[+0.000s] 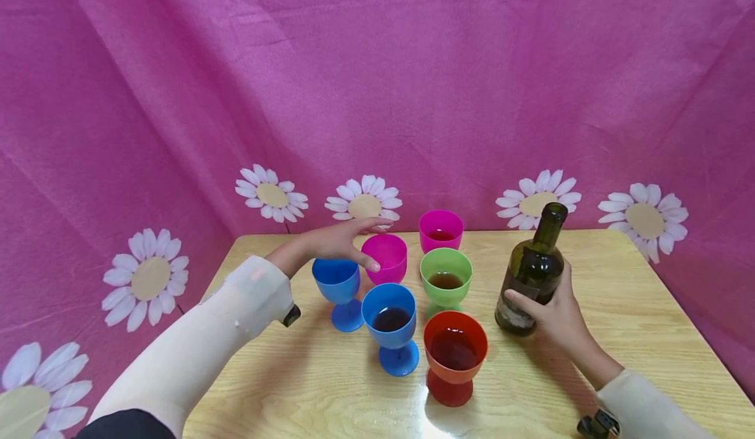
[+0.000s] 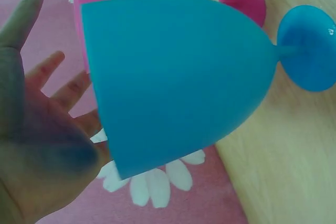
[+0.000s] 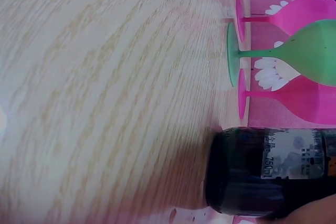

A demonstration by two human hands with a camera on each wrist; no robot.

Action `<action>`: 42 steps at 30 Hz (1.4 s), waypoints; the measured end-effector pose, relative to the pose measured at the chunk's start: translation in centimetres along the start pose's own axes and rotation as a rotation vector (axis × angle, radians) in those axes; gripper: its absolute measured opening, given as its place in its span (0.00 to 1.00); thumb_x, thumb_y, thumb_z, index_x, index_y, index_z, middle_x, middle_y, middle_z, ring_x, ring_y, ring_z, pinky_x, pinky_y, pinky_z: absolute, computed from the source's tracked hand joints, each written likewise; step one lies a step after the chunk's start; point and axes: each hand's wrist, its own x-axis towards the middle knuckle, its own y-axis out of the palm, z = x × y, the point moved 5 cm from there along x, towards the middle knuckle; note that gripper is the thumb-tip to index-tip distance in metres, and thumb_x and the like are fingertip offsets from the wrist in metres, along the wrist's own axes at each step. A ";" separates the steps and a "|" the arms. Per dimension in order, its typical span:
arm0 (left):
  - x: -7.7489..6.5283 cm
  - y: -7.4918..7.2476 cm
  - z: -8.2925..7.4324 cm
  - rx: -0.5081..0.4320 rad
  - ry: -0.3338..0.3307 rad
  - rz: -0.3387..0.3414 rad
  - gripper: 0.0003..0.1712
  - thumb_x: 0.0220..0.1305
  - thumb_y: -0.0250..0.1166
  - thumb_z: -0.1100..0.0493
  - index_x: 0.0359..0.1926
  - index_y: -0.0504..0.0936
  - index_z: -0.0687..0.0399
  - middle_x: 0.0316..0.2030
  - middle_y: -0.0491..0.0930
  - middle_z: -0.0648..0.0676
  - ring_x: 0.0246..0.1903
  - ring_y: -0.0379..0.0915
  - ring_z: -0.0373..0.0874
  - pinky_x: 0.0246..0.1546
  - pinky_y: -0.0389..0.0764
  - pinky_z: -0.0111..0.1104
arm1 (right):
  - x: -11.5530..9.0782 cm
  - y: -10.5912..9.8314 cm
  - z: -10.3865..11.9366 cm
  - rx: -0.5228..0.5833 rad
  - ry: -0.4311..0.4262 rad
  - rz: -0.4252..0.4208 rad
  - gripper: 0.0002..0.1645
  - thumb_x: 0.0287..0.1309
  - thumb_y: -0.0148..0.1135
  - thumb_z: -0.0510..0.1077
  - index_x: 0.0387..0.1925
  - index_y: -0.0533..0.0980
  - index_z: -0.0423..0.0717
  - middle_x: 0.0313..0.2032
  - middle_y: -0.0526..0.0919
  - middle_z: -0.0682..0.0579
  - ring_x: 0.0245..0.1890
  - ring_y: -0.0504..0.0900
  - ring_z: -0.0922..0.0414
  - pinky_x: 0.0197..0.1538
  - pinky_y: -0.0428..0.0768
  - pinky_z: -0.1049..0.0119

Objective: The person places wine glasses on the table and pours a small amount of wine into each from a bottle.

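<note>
My left hand (image 1: 339,239) reaches over the rear blue goblet (image 1: 337,285), fingers spread and extended. Its thumb and fingers lie about the rim of the left pink goblet (image 1: 386,262), overlapping it in the head view. In the left wrist view, that blue goblet (image 2: 184,82) fills the middle, with the palm and fingers beyond its rim. On the right side, my right hand (image 1: 557,314) grips a dark green glass wine bottle (image 1: 533,272) low on its body, thumb across the label. The bottle is uncorked and near upright, its base (image 3: 223,171) right at the tabletop.
Dark liquid shows in the front blue goblet (image 1: 389,308), the red goblet (image 1: 455,347), the green goblet (image 1: 446,272) and the rear pink goblet (image 1: 441,229). They stand close together on the wooden table (image 1: 625,308). A pink cloth with daisies (image 1: 442,98) hangs behind.
</note>
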 end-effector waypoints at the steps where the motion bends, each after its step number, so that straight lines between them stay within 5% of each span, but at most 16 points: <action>1: -0.1 0.1 0.2 0.001 -0.005 0.002 0.56 0.59 0.77 0.46 0.81 0.55 0.36 0.77 0.61 0.54 0.78 0.51 0.58 0.69 0.66 0.61 | 0.0 0.0 0.0 0.000 0.003 0.001 0.63 0.61 0.75 0.43 0.80 0.40 0.61 0.67 0.66 0.42 0.58 0.67 0.70 0.57 0.65 0.81; 10: -0.5 0.7 0.4 -0.009 -0.009 -0.067 0.55 0.57 0.78 0.47 0.81 0.58 0.36 0.77 0.62 0.53 0.75 0.57 0.58 0.66 0.70 0.60 | -0.1 0.1 0.0 0.002 0.004 0.007 0.63 0.61 0.75 0.43 0.80 0.39 0.61 0.68 0.66 0.42 0.58 0.67 0.70 0.57 0.65 0.81; 23: -0.7 1.8 1.4 0.066 -0.024 -0.222 0.52 0.55 0.79 0.41 0.78 0.66 0.37 0.65 0.77 0.51 0.62 0.73 0.53 0.53 0.81 0.48 | -0.1 0.1 0.1 -0.003 0.023 0.001 0.63 0.61 0.75 0.44 0.80 0.39 0.61 0.68 0.67 0.41 0.58 0.67 0.71 0.57 0.65 0.80; 42: -0.7 1.8 1.4 0.086 -0.018 -0.253 0.47 0.56 0.77 0.39 0.75 0.70 0.34 0.63 0.78 0.51 0.59 0.74 0.53 0.49 0.82 0.45 | 0.1 0.0 0.6 -0.010 0.042 0.039 0.63 0.62 0.74 0.46 0.80 0.37 0.62 0.70 0.65 0.41 0.60 0.66 0.69 0.58 0.66 0.79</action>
